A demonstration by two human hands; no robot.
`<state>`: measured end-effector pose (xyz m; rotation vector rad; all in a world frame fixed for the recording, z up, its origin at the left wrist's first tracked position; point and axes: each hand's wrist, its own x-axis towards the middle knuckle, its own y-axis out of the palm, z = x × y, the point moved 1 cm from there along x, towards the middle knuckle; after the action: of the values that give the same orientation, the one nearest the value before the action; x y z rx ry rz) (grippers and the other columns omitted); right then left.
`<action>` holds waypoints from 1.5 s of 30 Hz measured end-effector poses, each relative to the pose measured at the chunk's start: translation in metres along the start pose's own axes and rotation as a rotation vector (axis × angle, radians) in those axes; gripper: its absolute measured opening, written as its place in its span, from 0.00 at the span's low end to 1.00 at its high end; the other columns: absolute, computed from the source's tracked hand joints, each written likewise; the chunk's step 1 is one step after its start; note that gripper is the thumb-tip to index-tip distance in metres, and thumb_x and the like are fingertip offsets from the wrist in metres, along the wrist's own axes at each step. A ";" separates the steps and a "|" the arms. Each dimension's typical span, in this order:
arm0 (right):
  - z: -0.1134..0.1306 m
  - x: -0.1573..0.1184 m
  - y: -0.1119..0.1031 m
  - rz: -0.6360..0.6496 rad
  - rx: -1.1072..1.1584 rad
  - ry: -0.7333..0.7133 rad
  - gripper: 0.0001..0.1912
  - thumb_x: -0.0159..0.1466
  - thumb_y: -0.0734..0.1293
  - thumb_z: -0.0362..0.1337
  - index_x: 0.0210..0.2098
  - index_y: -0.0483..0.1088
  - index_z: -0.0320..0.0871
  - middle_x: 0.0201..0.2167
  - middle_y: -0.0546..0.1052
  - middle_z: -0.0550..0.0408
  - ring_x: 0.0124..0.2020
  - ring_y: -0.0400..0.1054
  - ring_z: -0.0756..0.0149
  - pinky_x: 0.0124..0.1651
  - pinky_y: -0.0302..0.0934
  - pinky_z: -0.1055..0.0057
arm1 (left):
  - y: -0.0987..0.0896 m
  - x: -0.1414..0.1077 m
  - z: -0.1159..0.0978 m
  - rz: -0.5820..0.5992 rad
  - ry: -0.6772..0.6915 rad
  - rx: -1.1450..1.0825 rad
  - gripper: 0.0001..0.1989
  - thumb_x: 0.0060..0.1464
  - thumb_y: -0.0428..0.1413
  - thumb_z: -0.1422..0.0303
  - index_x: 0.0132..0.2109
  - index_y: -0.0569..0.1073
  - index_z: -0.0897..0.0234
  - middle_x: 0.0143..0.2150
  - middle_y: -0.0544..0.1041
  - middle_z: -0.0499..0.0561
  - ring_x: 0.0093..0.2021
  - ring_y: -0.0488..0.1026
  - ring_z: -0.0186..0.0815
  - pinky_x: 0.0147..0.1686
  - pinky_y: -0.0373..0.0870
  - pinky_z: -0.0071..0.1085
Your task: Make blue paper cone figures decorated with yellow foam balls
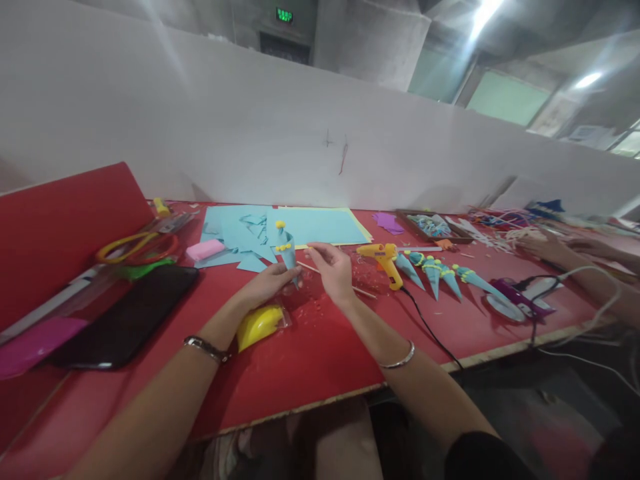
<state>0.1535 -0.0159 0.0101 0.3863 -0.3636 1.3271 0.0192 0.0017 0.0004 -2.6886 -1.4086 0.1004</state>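
My left hand grips a small light-blue paper cone near its pointed lower end. The cone stands upright, with a row of yellow balls round its middle and a yellow lump at its top. Just to the right of the cone is my right hand, apart from it, thumb and fingertips brought together; anything between them is too small to make out. A thin stick lies on the table, partly behind my right hand. Below my left wrist lies a bag of yellow clay.
A yellow glue gun with a black cord rests right of my hands, beside several decorated blue cones. Blue paper sheets lie behind. At left are a black phone and scissors. A co-worker's hands are at far right.
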 end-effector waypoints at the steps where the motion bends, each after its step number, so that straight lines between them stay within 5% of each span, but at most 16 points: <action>1: 0.000 0.000 -0.001 -0.006 -0.030 -0.031 0.08 0.54 0.64 0.39 0.32 0.71 0.43 0.31 0.76 0.55 0.33 0.70 0.67 0.39 0.65 0.70 | 0.000 0.000 0.000 -0.001 0.002 0.002 0.18 0.47 0.51 0.53 0.29 0.64 0.66 0.22 0.67 0.45 0.17 0.55 0.23 0.17 0.49 0.23; 10: -0.004 0.002 -0.002 -0.011 -0.068 -0.081 0.09 0.55 0.63 0.38 0.34 0.72 0.44 0.34 0.76 0.55 0.37 0.69 0.67 0.44 0.63 0.68 | 0.001 -0.002 -0.003 -0.001 0.013 0.044 0.15 0.49 0.50 0.55 0.31 0.62 0.65 0.23 0.68 0.44 0.19 0.58 0.24 0.20 0.55 0.23; 15: -0.001 0.001 -0.001 0.029 0.017 -0.023 0.09 0.55 0.64 0.39 0.33 0.72 0.44 0.31 0.76 0.56 0.34 0.70 0.67 0.41 0.65 0.68 | 0.003 -0.004 -0.004 0.056 0.008 0.068 0.14 0.49 0.51 0.57 0.30 0.63 0.65 0.23 0.68 0.43 0.20 0.59 0.25 0.21 0.55 0.23; 27: -0.001 0.003 -0.003 0.021 -0.097 -0.160 0.06 0.55 0.64 0.37 0.31 0.73 0.46 0.31 0.69 0.56 0.33 0.66 0.69 0.37 0.63 0.73 | 0.003 -0.002 -0.001 0.154 0.024 0.068 0.14 0.48 0.51 0.57 0.29 0.62 0.64 0.22 0.68 0.44 0.20 0.59 0.25 0.22 0.56 0.24; 45: -0.003 0.002 -0.002 -0.004 -0.062 -0.016 0.06 0.55 0.62 0.38 0.30 0.68 0.43 0.31 0.69 0.57 0.34 0.64 0.71 0.39 0.59 0.73 | 0.004 -0.003 -0.002 0.185 0.029 0.040 0.12 0.49 0.52 0.60 0.31 0.61 0.64 0.22 0.68 0.43 0.20 0.59 0.25 0.21 0.55 0.23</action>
<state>0.1558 -0.0128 0.0083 0.3455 -0.4162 1.3067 0.0213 -0.0035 0.0023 -2.7697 -1.1352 0.1023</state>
